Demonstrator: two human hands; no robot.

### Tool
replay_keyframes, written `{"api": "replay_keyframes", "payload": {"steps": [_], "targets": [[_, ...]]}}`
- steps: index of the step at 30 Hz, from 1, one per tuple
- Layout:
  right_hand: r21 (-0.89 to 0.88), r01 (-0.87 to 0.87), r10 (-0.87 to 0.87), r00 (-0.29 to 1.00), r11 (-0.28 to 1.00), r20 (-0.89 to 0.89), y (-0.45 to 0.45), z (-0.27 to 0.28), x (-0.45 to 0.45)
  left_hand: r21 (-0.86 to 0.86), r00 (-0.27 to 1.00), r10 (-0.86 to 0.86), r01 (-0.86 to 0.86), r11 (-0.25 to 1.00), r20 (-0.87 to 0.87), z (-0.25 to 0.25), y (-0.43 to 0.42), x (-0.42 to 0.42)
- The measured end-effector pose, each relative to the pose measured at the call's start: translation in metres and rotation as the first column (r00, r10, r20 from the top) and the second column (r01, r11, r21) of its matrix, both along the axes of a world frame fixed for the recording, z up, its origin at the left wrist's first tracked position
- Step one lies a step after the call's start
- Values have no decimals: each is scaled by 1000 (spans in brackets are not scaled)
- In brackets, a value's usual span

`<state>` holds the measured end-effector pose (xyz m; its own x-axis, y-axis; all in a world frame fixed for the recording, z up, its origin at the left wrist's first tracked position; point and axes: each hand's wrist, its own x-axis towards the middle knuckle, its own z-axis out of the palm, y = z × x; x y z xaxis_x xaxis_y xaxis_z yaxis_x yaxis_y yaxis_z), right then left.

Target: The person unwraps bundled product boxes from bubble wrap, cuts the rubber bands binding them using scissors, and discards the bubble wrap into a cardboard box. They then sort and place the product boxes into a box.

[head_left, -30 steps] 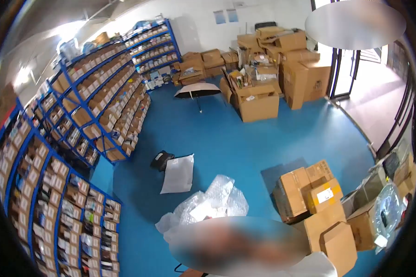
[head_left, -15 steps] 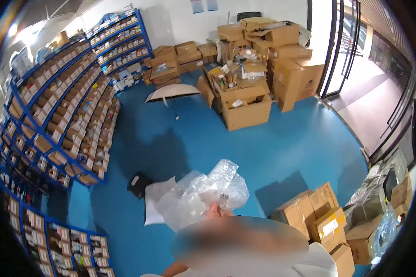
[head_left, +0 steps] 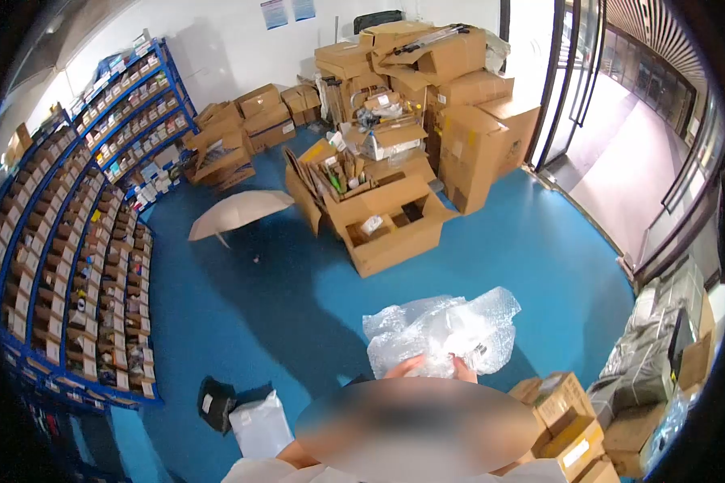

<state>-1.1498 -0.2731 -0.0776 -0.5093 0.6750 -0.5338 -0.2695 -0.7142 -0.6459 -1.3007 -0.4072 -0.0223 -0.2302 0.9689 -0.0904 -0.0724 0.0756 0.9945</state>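
Observation:
A crumpled sheet of clear bubble wrap [head_left: 435, 326] is held out in front of me, low in the middle of the view. My left hand [head_left: 404, 367] grips its lower edge near the middle, fingers closed on it. Just to the right, my right hand [head_left: 462, 369] also pinches the wrap. A blurred patch covers the wrists and part of both hands. Something small and dark with white shows through the wrap beside my right hand; I cannot make out what it is.
Blue shelving [head_left: 76, 266] full of small boxes lines the left. An open umbrella [head_left: 240, 213] stands on the blue floor near an open carton [head_left: 395, 233]. A black package [head_left: 216, 404] and a white bag [head_left: 262, 428] lie lower left. More cartons [head_left: 568, 402] sit at lower right.
The view has swung to the right. Both hands and the bubble wrap have shifted right in the view, away from the white bag, and the fingers now show more clearly at the wrap's lower edge.

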Motion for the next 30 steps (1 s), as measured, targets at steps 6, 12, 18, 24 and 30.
{"api": "replay_keyframes", "payload": {"steps": [6, 12, 18, 24, 30], "targets": [[-8, 128, -124, 977, 992, 171, 155, 20, -106, -287, 656, 423, -310, 906, 625, 13, 93, -156], [112, 113, -125, 987, 987, 102, 305, -23, -182, -356, 350, 553, -489, 796, 756, -79, 181, -326], [138, 101, -109, 993, 985, 53, 424, -19, -248, -603, 155, 719, -441, 664, 678, -189, 319, -460], [500, -608, -96, 573, 617, 814, 527, -67, -292, -743, 110, 845, -428, 515, 523, -276, 434, -549], [464, -357, 22, 811, 811, 585, 592, -122, -344, -862, -57, 958, -453, 226, 281, -437, 491, -595]]}}
